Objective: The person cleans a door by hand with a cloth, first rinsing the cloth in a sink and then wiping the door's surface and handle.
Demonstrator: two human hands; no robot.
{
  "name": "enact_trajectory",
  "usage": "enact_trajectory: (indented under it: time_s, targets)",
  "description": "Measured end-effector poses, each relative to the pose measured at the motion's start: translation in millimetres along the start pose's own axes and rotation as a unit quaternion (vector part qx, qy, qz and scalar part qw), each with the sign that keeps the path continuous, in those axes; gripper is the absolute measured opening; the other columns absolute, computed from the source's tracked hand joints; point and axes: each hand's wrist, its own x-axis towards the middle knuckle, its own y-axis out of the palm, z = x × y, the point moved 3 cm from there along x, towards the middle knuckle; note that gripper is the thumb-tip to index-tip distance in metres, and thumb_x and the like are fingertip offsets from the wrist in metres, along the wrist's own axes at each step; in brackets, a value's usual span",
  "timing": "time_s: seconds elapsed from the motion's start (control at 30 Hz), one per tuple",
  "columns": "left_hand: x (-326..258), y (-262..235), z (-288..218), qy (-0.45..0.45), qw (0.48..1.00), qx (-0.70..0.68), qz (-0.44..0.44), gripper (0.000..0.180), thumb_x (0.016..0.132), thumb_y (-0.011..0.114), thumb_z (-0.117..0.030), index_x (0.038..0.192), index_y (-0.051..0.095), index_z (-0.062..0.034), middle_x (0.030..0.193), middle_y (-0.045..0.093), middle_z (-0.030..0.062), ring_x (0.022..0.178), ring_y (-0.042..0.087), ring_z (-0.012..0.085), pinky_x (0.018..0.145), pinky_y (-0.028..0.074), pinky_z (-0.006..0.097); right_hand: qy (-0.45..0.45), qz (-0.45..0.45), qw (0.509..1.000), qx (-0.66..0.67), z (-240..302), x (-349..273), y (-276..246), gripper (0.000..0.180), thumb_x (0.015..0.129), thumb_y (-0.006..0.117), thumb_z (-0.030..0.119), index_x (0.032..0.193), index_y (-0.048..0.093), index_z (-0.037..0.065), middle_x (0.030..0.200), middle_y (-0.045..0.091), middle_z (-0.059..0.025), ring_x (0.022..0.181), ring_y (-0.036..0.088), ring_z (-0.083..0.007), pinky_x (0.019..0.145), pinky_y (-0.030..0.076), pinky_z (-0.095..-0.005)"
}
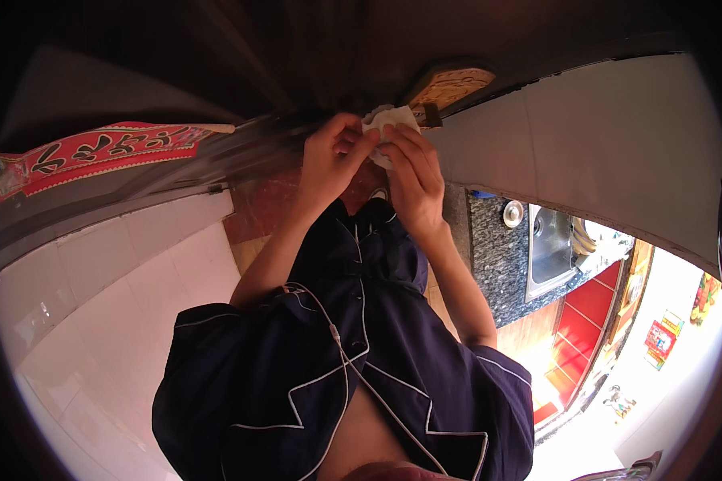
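Observation:
A crumpled white cloth or tissue (391, 119) is held up at arm's length between my two hands, near the top middle of the view. My left hand (334, 157) pinches its left side, thumb against it and the other fingers curled in. On the other side, my right hand (415, 176) grips it with thumb and bent fingers, the fingertips lying over its front. Just beyond the cloth, on a dark door-like surface, is a carved golden-brown plate (456, 85) with a small dark part at its lower end.
At left a red paper banner (108, 154) hangs on the dark surface. Pale walls stand on both sides. A speckled stone counter (493, 256) with a metal sink (547, 244) lies to the right, beside a red tiled area (586, 321). A white cable (335, 330) hangs down my chest.

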Motion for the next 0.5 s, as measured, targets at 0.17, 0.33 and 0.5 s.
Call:
enact_trajectory:
  time_s: [0.17, 0.33, 0.5]
  targets:
    - [0.2, -21.7, 3.1, 0.039, 0.996, 0.025, -0.076, 0.012, 0.089, 0.065, 0.0, 0.101, 0.063, 0.003, 0.083, 0.067, 0.0043, 0.074, 0.061, 0.0054, 0.062, 0.048, 0.02, 0.012, -0.014, 0.999, 0.031, 16.2, 13.3, 16.8, 0.036, 0.066, 0.063, -0.01, 0.102, 0.064, -0.005, 0.115, 0.064, -0.0161, 0.112, 0.061, -0.0343, 0.091, 0.054, -0.042]
    - [1.3, -13.1, 6.8, 0.033, 0.997, 0.013, -0.065, 0.009, 0.088, 0.065, -0.001, 0.094, 0.06, 0.002, 0.08, 0.063, 0.0026, 0.071, 0.057, 0.0053, 0.059, 0.047, 0.022, -0.034, 0.023, 0.999, 0.025, -2.2, 13.1, 1.2, 0.032, 0.069, 0.065, -0.005, 0.101, 0.064, -0.004, 0.114, 0.065, -0.0151, 0.111, 0.062, -0.0325, 0.091, 0.054, -0.0408]
    - [3.9, 22.7, -15.8, 0.125, 0.981, 0.119, -0.088, 0.014, 0.086, 0.07, -0.005, 0.092, 0.06, 0.0005, 0.081, 0.063, 0.0087, 0.068, 0.062, 0.0149, 0.059, 0.05, 0.027, -0.019, 0.005, 1.0, -0.01, -13.9, 11.5, -14.6, 0.032, 0.07, 0.063, -0.009, 0.101, 0.065, -0.002, 0.113, 0.065, -0.014, 0.11, 0.062, -0.0332, 0.091, 0.053, -0.0415]
